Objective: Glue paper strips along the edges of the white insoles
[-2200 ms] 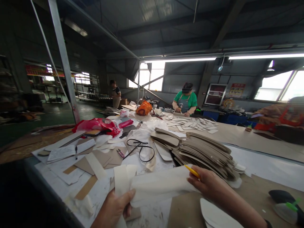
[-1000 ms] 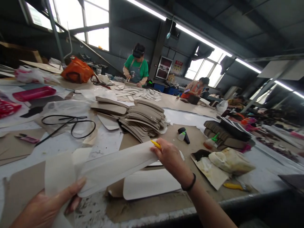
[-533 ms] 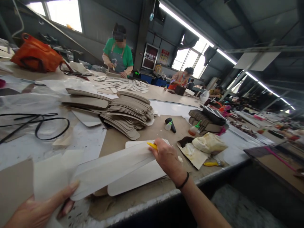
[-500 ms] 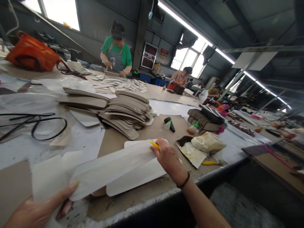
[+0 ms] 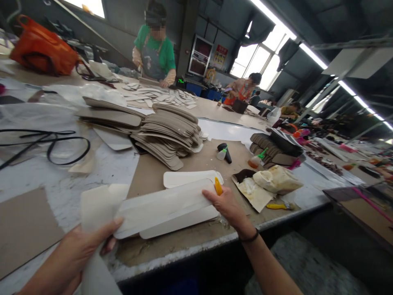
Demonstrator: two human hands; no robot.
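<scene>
A long white panel with a rounded corner [image 5: 166, 207] lies slantwise between my hands. My left hand [image 5: 82, 246] is closed on its left end, thumb on top, with a thin white sheet [image 5: 95, 207] bunched there and hanging below. My right hand [image 5: 225, 203] pinches the panel's right end, thumb on the surface. Between its fingers a small yellow tool [image 5: 218, 186] points up; its working end cannot be made out. Other white panels [image 5: 184, 223] lie beneath, and another white panel [image 5: 187, 178] shows just behind.
Grey-brown panels [image 5: 172, 127] are piled behind my hands. To the right are small bottles [image 5: 221, 153], a stained cloth bundle [image 5: 273, 180] and a yellow-handled brush [image 5: 278, 206]. A black cord [image 5: 69, 159] lies left. A co-worker in green [image 5: 156, 53] stands across the table.
My right hand has turned, bringing its thumb onto the panel's end and the yellow tool upright. My left hand and the sheet have shifted right; the view has tilted down slightly.
</scene>
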